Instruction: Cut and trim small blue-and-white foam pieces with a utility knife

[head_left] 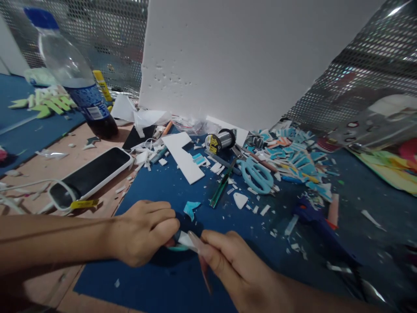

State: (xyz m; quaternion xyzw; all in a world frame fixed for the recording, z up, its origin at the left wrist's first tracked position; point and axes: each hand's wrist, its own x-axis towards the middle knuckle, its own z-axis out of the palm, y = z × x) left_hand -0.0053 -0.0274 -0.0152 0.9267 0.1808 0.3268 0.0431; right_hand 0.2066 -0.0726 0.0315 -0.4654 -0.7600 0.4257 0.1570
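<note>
My left hand [143,232] is closed in a pinch on a small teal and white foam piece [183,241] held just above the blue mat [156,278]. My right hand [234,265] meets it from the right, fingers closed on a thin blade-like tool [205,269] that points down toward me. The two hands almost touch at the piece. A loose teal scrap [191,208] lies on the mat just beyond them.
Teal scissors [256,174], a green-handled tool [221,186], a wire spool [221,140], a white foam strip [184,156] and a heap of teal scraps [293,158] lie beyond. A phone [89,176] and bottle [73,74] stand left; a blue glue gun [321,226] right. A white board [247,56] leans behind.
</note>
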